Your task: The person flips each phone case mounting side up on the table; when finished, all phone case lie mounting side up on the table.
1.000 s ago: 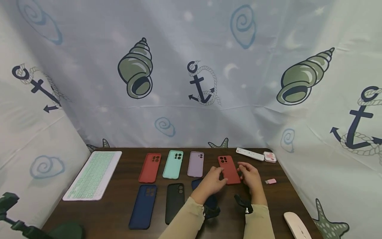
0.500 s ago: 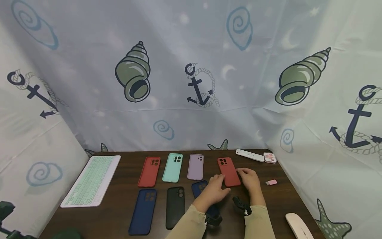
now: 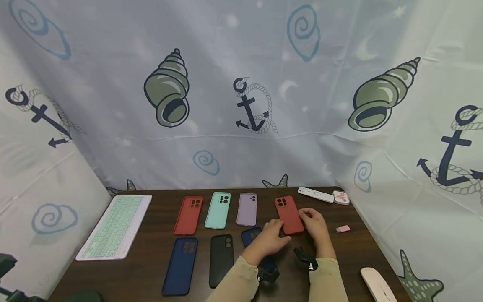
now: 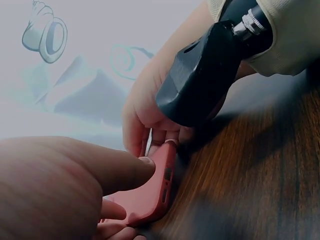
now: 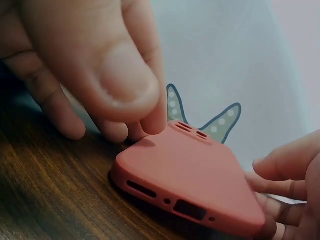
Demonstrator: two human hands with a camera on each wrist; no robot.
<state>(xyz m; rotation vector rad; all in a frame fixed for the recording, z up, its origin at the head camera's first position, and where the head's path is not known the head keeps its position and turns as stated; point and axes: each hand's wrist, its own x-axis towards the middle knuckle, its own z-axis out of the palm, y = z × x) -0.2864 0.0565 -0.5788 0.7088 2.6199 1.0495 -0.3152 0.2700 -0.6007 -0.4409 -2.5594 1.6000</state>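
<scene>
A red phone case (image 3: 289, 216) with a camera cutout at its upper left lies on the dark wooden table, between my two hands. The fingertips of my left hand (image 3: 269, 237) touch its left edge, the thumb spread away near the lower corner. At the opposite long edge, the fingertips of my right hand (image 3: 315, 224) rest against the side. Seen from the right wrist, the case (image 5: 190, 175) shows its port slots, and the right thumb hangs over it without contact. A dark blue phone case (image 3: 250, 235) lies partly hidden beneath my left hand and wrist.
Left of my hands lie a second red case (image 3: 188, 215), a mint case (image 3: 217, 210), a lilac case (image 3: 247, 209), another blue case (image 3: 180, 266) and a black case (image 3: 221, 260). A keyboard (image 3: 115, 226), white remote (image 3: 315, 194), pink USB stick (image 3: 343, 228) and mouse (image 3: 378, 285) lie farther out.
My right hand has come in from slightly off the red case to touch its right edge. The left hand has shifted slightly downward along the left edge. The case has hardly moved.
</scene>
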